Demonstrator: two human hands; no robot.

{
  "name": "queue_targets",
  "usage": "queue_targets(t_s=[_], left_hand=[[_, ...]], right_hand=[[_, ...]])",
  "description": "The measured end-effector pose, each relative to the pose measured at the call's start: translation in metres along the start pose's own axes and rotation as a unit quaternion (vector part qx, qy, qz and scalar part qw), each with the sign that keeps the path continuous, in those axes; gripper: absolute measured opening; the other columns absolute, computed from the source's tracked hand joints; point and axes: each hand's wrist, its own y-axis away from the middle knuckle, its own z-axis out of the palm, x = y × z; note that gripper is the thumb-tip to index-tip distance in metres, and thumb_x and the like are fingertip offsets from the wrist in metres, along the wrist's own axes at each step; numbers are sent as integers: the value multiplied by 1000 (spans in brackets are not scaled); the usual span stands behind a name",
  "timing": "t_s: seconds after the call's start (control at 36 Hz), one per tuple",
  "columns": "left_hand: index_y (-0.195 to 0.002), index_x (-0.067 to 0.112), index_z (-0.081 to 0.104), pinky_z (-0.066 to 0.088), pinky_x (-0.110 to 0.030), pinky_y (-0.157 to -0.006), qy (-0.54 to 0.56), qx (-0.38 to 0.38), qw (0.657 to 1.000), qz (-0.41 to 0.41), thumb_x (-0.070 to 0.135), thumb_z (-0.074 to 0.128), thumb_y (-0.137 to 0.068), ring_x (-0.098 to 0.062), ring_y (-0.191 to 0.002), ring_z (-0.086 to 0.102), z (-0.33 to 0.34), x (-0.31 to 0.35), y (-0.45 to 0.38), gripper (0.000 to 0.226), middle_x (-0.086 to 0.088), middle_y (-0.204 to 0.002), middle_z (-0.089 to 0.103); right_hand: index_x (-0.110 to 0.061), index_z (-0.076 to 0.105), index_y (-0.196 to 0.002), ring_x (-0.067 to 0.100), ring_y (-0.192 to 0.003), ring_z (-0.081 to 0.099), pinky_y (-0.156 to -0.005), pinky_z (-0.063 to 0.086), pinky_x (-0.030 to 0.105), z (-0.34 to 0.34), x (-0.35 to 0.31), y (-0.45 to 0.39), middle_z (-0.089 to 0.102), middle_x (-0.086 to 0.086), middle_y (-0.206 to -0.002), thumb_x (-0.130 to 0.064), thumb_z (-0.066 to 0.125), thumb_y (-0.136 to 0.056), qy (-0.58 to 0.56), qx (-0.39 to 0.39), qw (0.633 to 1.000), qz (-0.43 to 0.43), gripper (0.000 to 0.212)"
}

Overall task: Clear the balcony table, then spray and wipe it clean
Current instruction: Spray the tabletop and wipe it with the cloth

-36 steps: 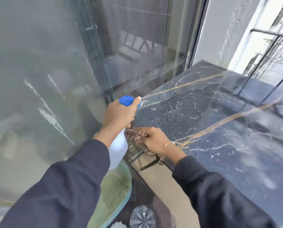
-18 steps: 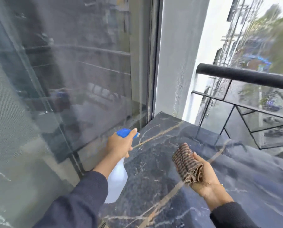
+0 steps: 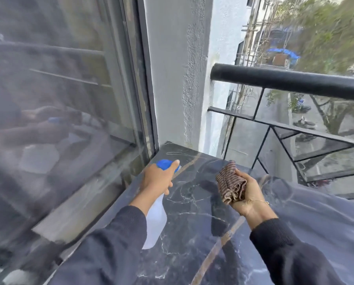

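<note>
Left hand (image 3: 157, 180) wrapped round spray bottle (image 3: 156, 223) — right hand (image 3: 247, 192) clutches bunched cloth (image 3: 229, 183) above table (image 3: 192, 202).

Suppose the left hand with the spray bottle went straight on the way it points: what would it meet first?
Probably nothing on the table: ahead of the left hand and spray bottle lies bare marble, then the white wall at the far corner, though depth is uncertain.

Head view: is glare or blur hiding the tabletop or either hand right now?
Head view: the table is glossy, with pale sky reflection washing out its right side; the glass door mirrors the arms; trees at top right are motion-smeared; the left hand on the spray bottle and the right hand holding the cloth are sharp.
</note>
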Motion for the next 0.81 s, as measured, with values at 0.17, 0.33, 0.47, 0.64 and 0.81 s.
queue_targets(t_s=[0.17, 0.33, 0.47, 0.64, 0.81], left_hand=[[-80, 19, 70, 57, -32, -64, -15, -19, 1000, -5, 54, 63, -79, -23, -48, 61, 25, 4, -55, 36, -3, -53, 62], [-70, 22, 66, 52, -28, -64, -61, 14, 998, -4, 63, 56, -75, -18, -42, 59, 33, -5, -93, 42, 0, -36, 58], [-73, 17, 63, 54, -28, -66, -85, 50, 995, 2, 60, 56, -76, -19, -38, 58, 26, -5, -109, 44, -1, -45, 61], [-71, 18, 62, 46, -24, -52, -81, 62, 995, -13, 57, 59, -75, -18, -39, 58, 5, -11, -122, 39, -1, -49, 61], [-71, 21, 65, 53, -28, -69, -101, 97, 990, 1, 60, 55, -71, -19, -43, 61, -18, -22, -130, 40, -2, -48, 63]], right_hand=[[-7, 59, -93, 22, -77, 57, -71, 46, 32, -3, -34, -37, 62, 10, -88, -23, 46, -92, 3, 10, 999, -41, 20], [-12, 55, -111, 22, -80, 58, -73, 46, 33, -12, -43, -66, 62, 10, -94, -23, 47, -91, 21, 14, 998, -49, 24], [-8, 56, -108, 23, -79, 58, -71, 47, 33, -13, -41, -81, 62, 11, -93, -23, 48, -91, 29, 15, 998, -54, 25], [-7, 53, -110, 22, -76, 57, -64, 47, 30, -8, -26, -95, 62, 12, -92, -21, 49, -91, 95, 37, 992, -73, 24], [-11, 59, -106, 20, -67, 59, -54, 50, 28, -2, -5, -115, 64, 7, -82, -18, 59, -85, 353, 166, 901, -190, 22]])
